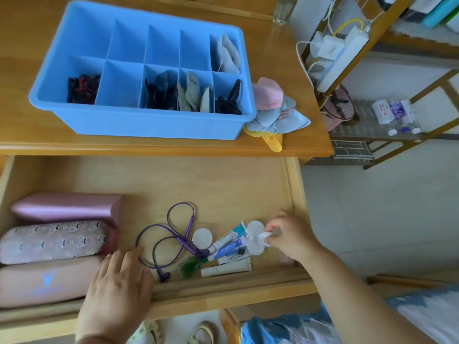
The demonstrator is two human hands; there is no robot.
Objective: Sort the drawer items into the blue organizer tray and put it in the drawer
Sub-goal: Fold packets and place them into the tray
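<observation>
The blue organizer tray [139, 122] stands on the desk top, with dark hair ties, clips and paper packets in some of its compartments. Below it the wooden drawer [223, 286] is pulled out. On its floor lie a purple neckband earphone cable [171, 234], a round white pad [202, 238], several small ointment tubes [229, 247] and a green item [190, 266]. My right hand [289, 235] pinches a clear packet of round white pads [255, 238] at the drawer's right side. Over the drawer's front edge, my left hand [119, 284] rests flat, fingers straight.
Three pink cases [57, 240] fill the drawer's left side. Pink, blue and yellow cloths [275, 112] are piled on the desk beside the tray's right end. A wooden shelf rack [387, 78] with a power strip, cables, a bag and bottles stands to the right.
</observation>
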